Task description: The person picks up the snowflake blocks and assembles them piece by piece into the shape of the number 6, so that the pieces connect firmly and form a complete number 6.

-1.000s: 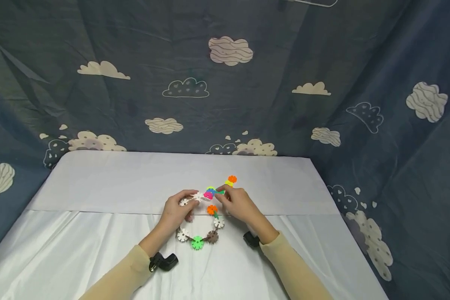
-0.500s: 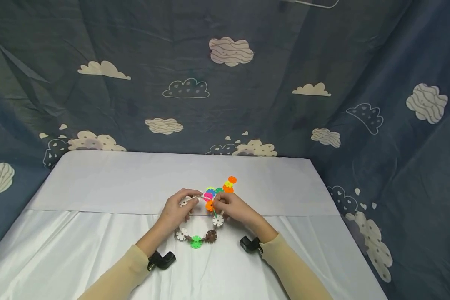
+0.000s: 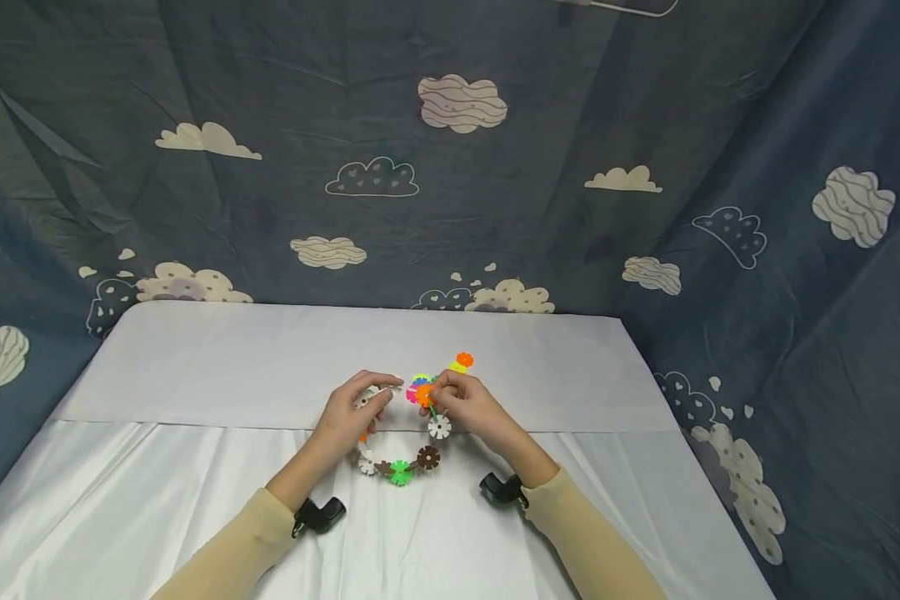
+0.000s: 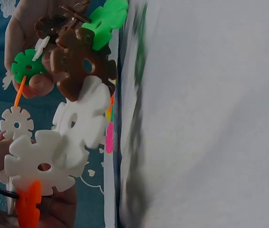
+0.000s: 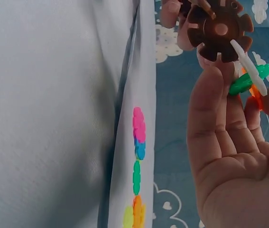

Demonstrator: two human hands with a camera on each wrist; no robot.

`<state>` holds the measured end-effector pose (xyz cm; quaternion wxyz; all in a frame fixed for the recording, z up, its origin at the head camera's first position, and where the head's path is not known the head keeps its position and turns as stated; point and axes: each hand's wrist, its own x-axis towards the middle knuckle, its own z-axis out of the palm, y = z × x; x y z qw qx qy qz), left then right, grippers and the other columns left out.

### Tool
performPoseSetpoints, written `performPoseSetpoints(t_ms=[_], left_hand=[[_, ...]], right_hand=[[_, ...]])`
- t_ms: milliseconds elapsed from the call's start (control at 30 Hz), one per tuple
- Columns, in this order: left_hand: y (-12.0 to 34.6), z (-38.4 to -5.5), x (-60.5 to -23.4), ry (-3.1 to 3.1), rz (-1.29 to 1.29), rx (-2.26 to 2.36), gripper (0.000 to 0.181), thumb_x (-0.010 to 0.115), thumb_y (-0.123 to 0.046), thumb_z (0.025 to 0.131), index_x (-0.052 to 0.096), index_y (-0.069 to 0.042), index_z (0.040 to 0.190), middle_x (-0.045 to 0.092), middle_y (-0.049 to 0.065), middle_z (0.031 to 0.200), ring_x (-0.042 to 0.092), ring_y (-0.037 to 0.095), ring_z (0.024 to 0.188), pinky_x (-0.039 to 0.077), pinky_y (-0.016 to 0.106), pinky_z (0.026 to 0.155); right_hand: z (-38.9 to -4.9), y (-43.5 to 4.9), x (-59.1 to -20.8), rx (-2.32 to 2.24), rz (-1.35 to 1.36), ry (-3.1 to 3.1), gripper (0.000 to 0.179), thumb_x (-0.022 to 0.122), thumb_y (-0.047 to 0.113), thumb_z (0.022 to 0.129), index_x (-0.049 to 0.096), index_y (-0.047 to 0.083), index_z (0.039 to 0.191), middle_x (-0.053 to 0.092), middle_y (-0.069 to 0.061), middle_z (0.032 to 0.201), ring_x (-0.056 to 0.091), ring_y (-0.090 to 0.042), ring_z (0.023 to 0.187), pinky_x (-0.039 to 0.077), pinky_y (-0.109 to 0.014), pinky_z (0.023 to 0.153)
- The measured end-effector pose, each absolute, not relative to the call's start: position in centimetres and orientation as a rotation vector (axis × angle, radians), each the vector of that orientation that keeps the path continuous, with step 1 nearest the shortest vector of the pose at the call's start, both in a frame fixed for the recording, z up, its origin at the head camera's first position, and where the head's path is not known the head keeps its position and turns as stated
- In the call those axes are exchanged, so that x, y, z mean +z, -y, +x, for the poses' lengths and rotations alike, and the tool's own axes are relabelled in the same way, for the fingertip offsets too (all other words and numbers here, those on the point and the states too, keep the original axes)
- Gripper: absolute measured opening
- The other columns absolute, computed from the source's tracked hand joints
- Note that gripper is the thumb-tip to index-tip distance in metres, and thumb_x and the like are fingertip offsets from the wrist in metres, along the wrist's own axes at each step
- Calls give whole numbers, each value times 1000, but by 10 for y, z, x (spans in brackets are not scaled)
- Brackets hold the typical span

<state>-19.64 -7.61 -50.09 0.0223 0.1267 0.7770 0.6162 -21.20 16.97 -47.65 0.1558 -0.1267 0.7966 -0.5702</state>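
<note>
A curved chain of slotted, flower-shaped interlocking discs hangs between the two hands in the head view. My left hand (image 3: 348,410) grips its left end, pinching a white interlocking disc (image 4: 16,121) seen in the left wrist view. My right hand (image 3: 471,408) pinches the orange interlocking disc (image 3: 423,395) at the other end, facing the left fingertips across a narrow gap. Below that orange one follow a green disc (image 5: 248,81), a white disc (image 3: 439,427), a brown disc (image 3: 428,457) and a bright green disc (image 3: 400,472). The left fingers partly hide the chain's left side.
Behind the hands, a row of loose discs lies on the white-covered table (image 3: 195,367): a pink disc (image 5: 139,124), a blue disc (image 5: 140,149), a green disc (image 5: 136,177) and an orange disc (image 3: 465,359) among them. A dark cloud-print curtain (image 3: 270,100) hangs beyond the table.
My right hand has shifted onto the orange end disc and raised it toward the left fingertips. The chain's right side has come up with it; the left hand has tilted slightly.
</note>
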Motion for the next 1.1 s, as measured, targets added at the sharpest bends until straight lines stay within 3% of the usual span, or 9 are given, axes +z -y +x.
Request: performPoseSetpoints(t_ms=[133, 367, 667, 867, 967, 1100], left_hand=[[76, -194, -500, -2372, 337, 1922, 21, 69, -29, 105, 76, -24, 125, 70, 20, 89, 57, 19, 53, 50, 27, 49], [74, -192, -497, -2329, 289, 1966, 23, 74, -34, 101, 78, -20, 119, 71, 15, 71, 49, 15, 43, 43, 26, 41], [71, -190, -498, -2364, 282, 1985, 19, 76, -35, 100, 79, -23, 114, 70, 11, 67, 44, 11, 42, 40, 24, 40], [68, -187, -494, -2490, 448, 2010, 15, 78, -32, 98, 80, -21, 107, 75, 18, 80, 62, 36, 54, 39, 23, 41], [68, -187, -494, -2549, 560, 2040, 10, 79, -26, 97, 80, -19, 103, 79, 15, 93, 66, 31, 56, 41, 22, 44], [67, -186, -495, -2630, 754, 2076, 6, 79, -16, 96, 80, -16, 102, 80, 7, 101, 66, 20, 55, 48, 21, 47]], right_hand=[[-209, -169, -475, -1616, -388, -2296, 17, 61, 21, 107, 63, 5, 101, 76, -6, 89, 57, -19, 78, 46, -24, 67], [-205, -165, -476, -1611, -459, -2286, 22, 63, 22, 107, 65, 2, 98, 75, -27, 97, 55, -15, 74, 45, -24, 66], [-197, -159, -470, -1557, -514, -2443, 16, 65, 20, 106, 67, 6, 96, 75, -14, 91, 56, -13, 73, 45, -25, 69], [-191, -155, -466, -1536, -617, -2612, 14, 67, 17, 104, 69, 10, 93, 79, -8, 94, 74, -16, 88, 57, -28, 80], [-188, -151, -467, -1578, -632, -2640, 13, 68, 15, 103, 69, 9, 91, 79, -9, 90, 74, -14, 86, 60, -27, 83], [-184, -146, -469, -1618, -622, -2673, 14, 69, 12, 103, 68, 7, 89, 78, -13, 86, 67, -8, 77, 56, -20, 74]])
